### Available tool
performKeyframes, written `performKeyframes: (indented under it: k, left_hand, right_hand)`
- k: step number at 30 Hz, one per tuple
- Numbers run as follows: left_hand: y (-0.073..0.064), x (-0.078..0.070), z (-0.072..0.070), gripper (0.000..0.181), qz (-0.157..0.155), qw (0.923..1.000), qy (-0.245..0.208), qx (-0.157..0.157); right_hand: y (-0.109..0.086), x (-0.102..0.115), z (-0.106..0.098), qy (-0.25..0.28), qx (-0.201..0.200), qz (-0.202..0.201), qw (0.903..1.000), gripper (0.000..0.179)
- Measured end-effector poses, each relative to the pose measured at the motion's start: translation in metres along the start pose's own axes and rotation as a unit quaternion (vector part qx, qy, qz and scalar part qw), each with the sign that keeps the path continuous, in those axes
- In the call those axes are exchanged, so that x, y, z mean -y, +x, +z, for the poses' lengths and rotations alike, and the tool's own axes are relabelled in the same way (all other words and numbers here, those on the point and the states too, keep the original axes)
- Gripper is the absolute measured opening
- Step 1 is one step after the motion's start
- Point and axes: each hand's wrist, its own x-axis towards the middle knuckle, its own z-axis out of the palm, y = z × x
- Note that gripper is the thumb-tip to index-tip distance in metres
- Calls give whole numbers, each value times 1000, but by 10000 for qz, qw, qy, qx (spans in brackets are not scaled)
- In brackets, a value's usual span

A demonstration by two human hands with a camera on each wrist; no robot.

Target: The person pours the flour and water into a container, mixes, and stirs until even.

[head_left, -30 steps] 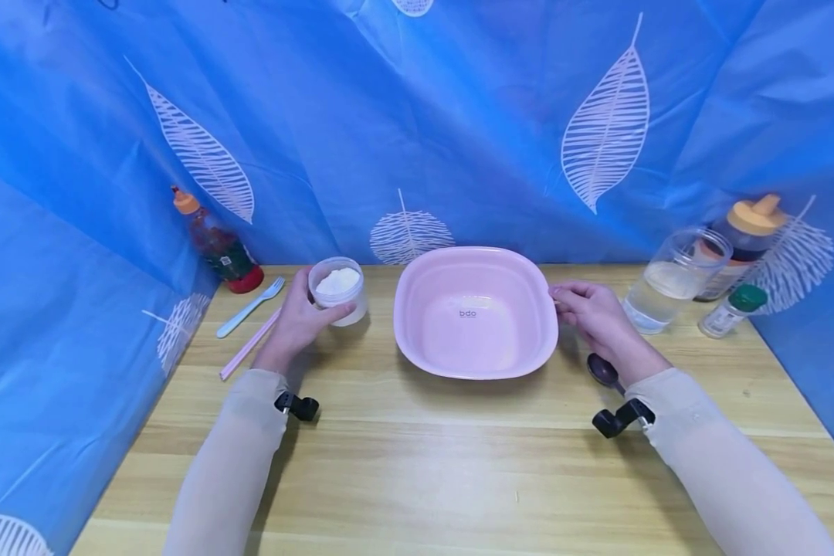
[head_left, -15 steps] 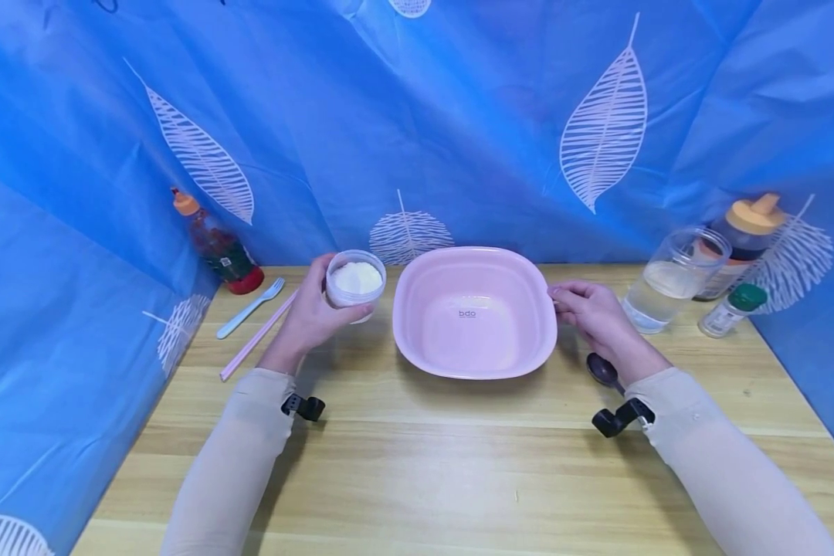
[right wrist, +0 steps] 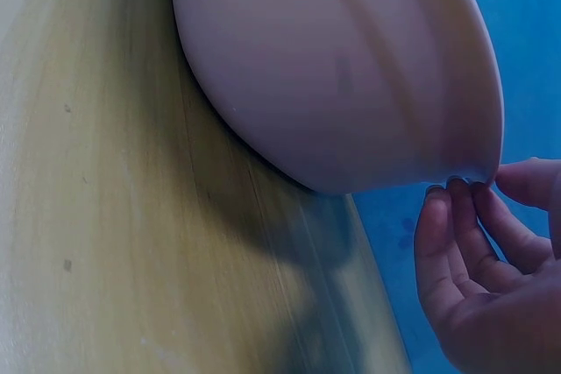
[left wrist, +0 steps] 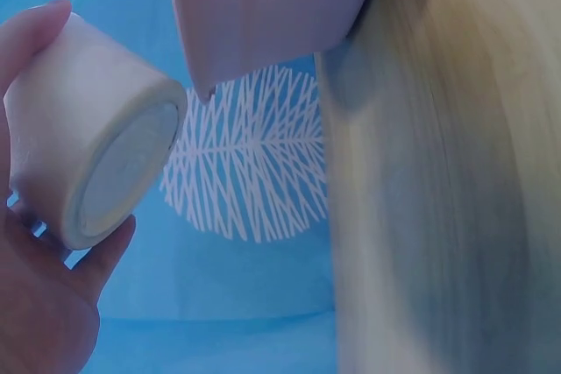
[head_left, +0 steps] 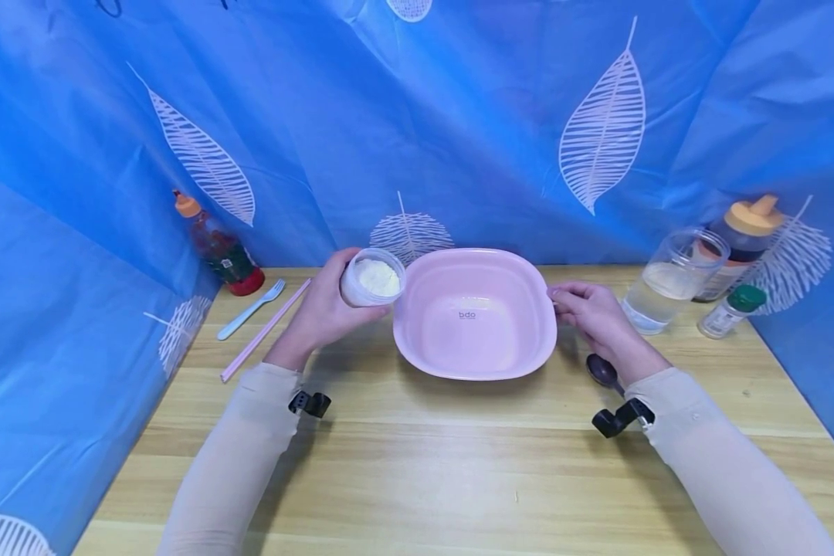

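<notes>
My left hand point(head_left: 327, 305) grips a clear plastic tub point(head_left: 373, 278) of white powder, thumb and fingers around its sides. The tub is raised off the table and tilted toward the basin; its round base point(left wrist: 127, 168) faces the left wrist camera. A pink plastic basin point(head_left: 472, 340) marked "bdo" stands on the table, with nothing inside. The tub's edge overlaps the basin's left rim in the head view. At the basin's right rim, my right hand point(head_left: 594, 316) pinches the edge between thumb and fingertips, as the right wrist view shows point(right wrist: 486, 256).
On the left lie a pale blue fork point(head_left: 250, 310) and a pink stick point(head_left: 264, 332), with a red sauce bottle point(head_left: 225, 247) behind. At right stand a cup of clear liquid point(head_left: 660, 289), a dark bottle point(head_left: 744, 239) and a green-capped jar point(head_left: 733, 311). A dark spoon point(head_left: 602, 371) lies by my right wrist.
My left hand has lifted the tub and carried it right to the basin's left rim, tilting it toward the basin. The right hand and basin have stayed in place.
</notes>
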Motion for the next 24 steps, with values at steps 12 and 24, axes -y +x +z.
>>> performKeyframes:
  k: [12, 24]
  left_hand:
    - [7, -23, 7, 99, 711, 9924, 998, 139]
    - [12, -32, 15, 96, 1234, 9789, 1615, 192]
  right_hand:
    - [0, 0, 0, -36, 2, 5, 10000, 56]
    - [-1, 2, -2, -140, -31, 60, 9999, 57]
